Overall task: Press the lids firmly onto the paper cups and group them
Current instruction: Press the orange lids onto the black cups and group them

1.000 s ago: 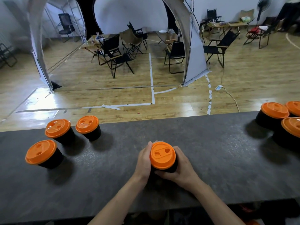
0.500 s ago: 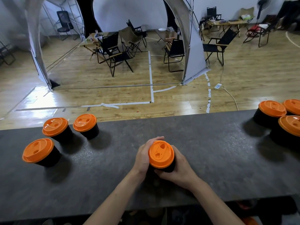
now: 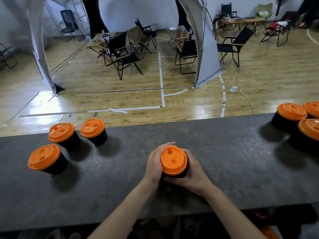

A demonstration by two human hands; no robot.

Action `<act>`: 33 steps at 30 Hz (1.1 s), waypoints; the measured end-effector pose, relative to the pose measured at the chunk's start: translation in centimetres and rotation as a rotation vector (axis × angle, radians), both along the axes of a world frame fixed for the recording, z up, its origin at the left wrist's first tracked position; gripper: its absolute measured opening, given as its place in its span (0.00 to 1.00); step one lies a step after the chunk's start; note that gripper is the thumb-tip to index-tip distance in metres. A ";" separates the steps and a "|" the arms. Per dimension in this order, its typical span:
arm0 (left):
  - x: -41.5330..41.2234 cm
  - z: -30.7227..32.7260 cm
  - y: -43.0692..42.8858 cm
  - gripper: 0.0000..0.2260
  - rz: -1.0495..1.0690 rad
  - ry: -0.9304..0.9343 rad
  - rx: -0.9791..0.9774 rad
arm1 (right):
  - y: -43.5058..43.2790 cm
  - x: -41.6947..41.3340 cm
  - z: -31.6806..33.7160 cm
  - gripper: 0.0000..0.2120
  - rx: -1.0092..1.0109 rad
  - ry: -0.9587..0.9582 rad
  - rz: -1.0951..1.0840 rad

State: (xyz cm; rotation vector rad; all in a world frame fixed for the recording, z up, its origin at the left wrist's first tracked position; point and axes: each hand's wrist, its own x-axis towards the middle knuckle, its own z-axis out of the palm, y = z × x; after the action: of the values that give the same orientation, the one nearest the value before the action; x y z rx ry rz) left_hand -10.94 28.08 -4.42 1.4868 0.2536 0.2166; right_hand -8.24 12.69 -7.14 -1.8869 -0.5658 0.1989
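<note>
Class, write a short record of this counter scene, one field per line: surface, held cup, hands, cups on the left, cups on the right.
Surface: dark counter
Held cup: black cup with orange lid, upright, mid-counter
Hands: left hand and right hand curl round its sides
Left: left group of three lidded cups, standing slightly apart
Right: right group of three lidded cups, packed close, partly cut off by the frame

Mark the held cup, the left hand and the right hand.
held cup [image 3: 173, 160], head view, centre of its orange lid.
left hand [image 3: 153, 163], head view, back of the hand.
right hand [image 3: 195, 170], head view, back of the hand.
</note>
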 end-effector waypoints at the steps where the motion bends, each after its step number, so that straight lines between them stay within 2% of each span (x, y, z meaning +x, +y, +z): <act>1: -0.1 -0.1 -0.3 0.20 0.039 -0.004 -0.020 | 0.0 0.0 0.1 0.40 0.002 0.020 -0.013; 5: 0.6 0.4 -0.4 0.16 0.113 0.069 -0.044 | -0.2 0.2 0.4 0.34 0.023 0.084 -0.039; 7: 1.1 1.4 0.1 0.15 0.111 0.109 -0.101 | -0.1 0.2 1.7 0.29 0.054 0.183 -0.061; 9: 1.2 3.0 0.6 0.18 0.013 0.087 -0.166 | 0.2 0.2 4.1 0.25 0.170 0.354 -0.107; 10: 1.1 4.0 0.9 0.19 -0.053 0.054 -0.150 | 0.4 0.2 5.6 0.28 0.243 0.438 -0.139; 12: 0.9 6.8 1.4 0.21 -0.151 -0.032 -0.097 | 0.8 0.0 9.0 0.32 0.379 0.534 -0.154; 14: 0.4 10.4 1.7 0.24 -0.211 -0.098 -0.100 | 1.3 -0.6 12.8 0.29 0.475 0.594 -0.090; 20: -0.2 19.8 2.6 0.25 -0.311 -0.259 -0.138 | 2.2 -1.9 21.9 0.19 0.617 0.581 0.086; 23: -0.3 22.7 3.1 0.25 -0.377 -0.367 -0.101 | 2.3 -1.4 25.0 0.24 0.706 0.596 0.139; 28: 0.8 26.4 3.1 0.25 -0.256 -0.463 0.089 | 3.0 -0.4 28.1 0.28 0.680 0.529 0.148; 33: 2.5 28.4 3.3 0.25 -0.270 -0.403 0.008 | 3.8 0.5 30.2 0.30 0.698 0.525 0.148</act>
State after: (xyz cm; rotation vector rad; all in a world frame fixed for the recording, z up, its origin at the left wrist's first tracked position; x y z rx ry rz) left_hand -8.41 31.41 23.94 1.4339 -0.2711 0.2931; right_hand -7.73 16.53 23.09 -1.0571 -0.3445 0.5044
